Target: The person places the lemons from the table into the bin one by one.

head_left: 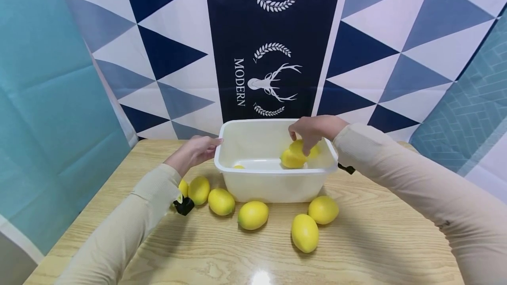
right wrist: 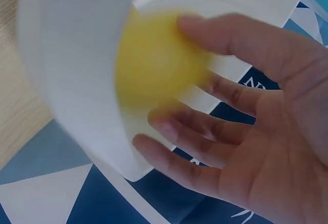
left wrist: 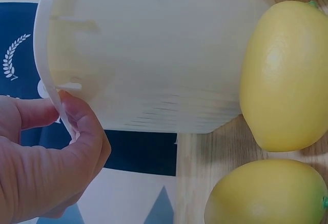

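Note:
A white plastic bin stands on the table with its long side toward me. My left hand pinches its left rim between thumb and fingers, seen close up in the left wrist view. Inside the bin's right end, my right hand grips a yellow lemon, thumb on one side and fingers on the other. Another lemon lies just below that one on the bin floor, and more yellow shows behind it. At the bin's left, the top of a lemon peeks over the front wall.
Several lemons lie along the bin's front and left, including one lemon at the middle. Two touching lemons sit front right. The wooden table ends at a patterned cloth behind the bin.

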`<move>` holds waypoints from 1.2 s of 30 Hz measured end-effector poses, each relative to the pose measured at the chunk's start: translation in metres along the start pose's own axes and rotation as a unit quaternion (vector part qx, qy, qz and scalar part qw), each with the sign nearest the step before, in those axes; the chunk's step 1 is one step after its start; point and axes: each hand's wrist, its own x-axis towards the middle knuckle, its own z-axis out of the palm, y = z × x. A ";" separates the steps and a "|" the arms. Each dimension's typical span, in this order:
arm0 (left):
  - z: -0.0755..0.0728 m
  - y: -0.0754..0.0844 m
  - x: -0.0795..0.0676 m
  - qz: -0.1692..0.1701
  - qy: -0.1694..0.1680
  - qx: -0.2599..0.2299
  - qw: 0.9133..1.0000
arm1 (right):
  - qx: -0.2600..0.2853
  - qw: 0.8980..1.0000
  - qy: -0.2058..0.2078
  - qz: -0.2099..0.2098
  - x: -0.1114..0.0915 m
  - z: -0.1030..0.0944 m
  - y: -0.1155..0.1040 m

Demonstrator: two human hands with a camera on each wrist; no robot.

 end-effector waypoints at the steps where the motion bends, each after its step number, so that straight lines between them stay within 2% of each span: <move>1: 0.000 0.000 0.000 0.001 0.001 0.002 1.000 | -0.002 1.000 0.000 -0.001 -0.001 0.000 0.000; 9: 0.001 0.000 -0.003 -0.006 0.001 0.006 1.000 | -0.021 0.999 0.024 -0.042 -0.018 -0.004 0.011; 14: 0.000 0.001 -0.004 -0.010 0.000 0.001 1.000 | -0.018 0.993 0.069 -0.090 -0.035 0.000 0.019; 21: 0.000 0.001 -0.002 -0.005 -0.001 0.002 1.000 | 0.014 0.980 0.155 -0.123 -0.063 0.015 0.028; 28: -0.001 0.002 0.000 -0.007 -0.003 0.002 1.000 | 0.033 0.965 0.218 -0.139 -0.082 0.033 0.040; 33: -0.001 0.001 0.002 -0.003 -0.004 0.002 1.000 | 0.036 0.952 0.267 -0.149 -0.093 0.045 0.042; 36: -0.001 0.002 0.003 -0.004 -0.005 0.008 1.000 | 0.026 0.940 0.302 -0.158 -0.100 0.056 0.043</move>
